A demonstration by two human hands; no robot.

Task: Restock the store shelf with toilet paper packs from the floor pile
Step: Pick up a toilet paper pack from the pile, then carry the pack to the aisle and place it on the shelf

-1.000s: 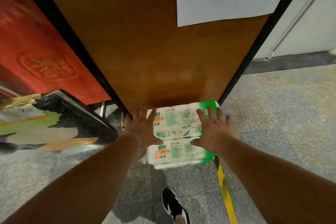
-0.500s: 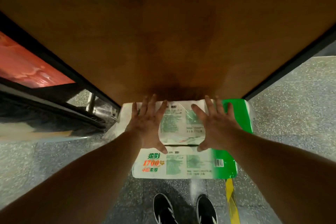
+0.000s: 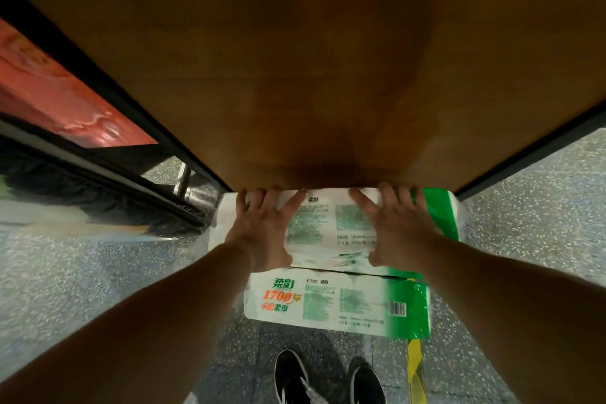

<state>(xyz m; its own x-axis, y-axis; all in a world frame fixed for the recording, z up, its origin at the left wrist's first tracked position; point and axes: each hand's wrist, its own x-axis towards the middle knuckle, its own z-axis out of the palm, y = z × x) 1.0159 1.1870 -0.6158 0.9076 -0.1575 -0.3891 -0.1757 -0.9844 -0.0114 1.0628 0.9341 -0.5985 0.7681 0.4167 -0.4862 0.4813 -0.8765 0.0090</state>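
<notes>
Two white-and-green toilet paper packs lie stacked on the floor against a brown board (image 3: 311, 75). The upper pack (image 3: 328, 229) sits further back and the lower pack (image 3: 334, 302) sticks out toward me. My left hand (image 3: 262, 226) lies palm down on the left part of the upper pack. On its right part, my right hand (image 3: 396, 226) lies the same way. The fingers of both hands reach the pack's far edge and curl over it, and the thumbs spread inward on the top face.
A black frame borders the brown board on both sides. A red panel (image 3: 65, 102) and dark shelving stand at the left. My black shoes (image 3: 292, 374) are on the speckled floor (image 3: 82, 279) just below the packs. A yellow strip (image 3: 414, 367) runs by the lower pack's right end.
My view has dropped closer to the packs. Both hands slid forward over the upper pack from lying flat on it, and their fingers now hook over its far edge.
</notes>
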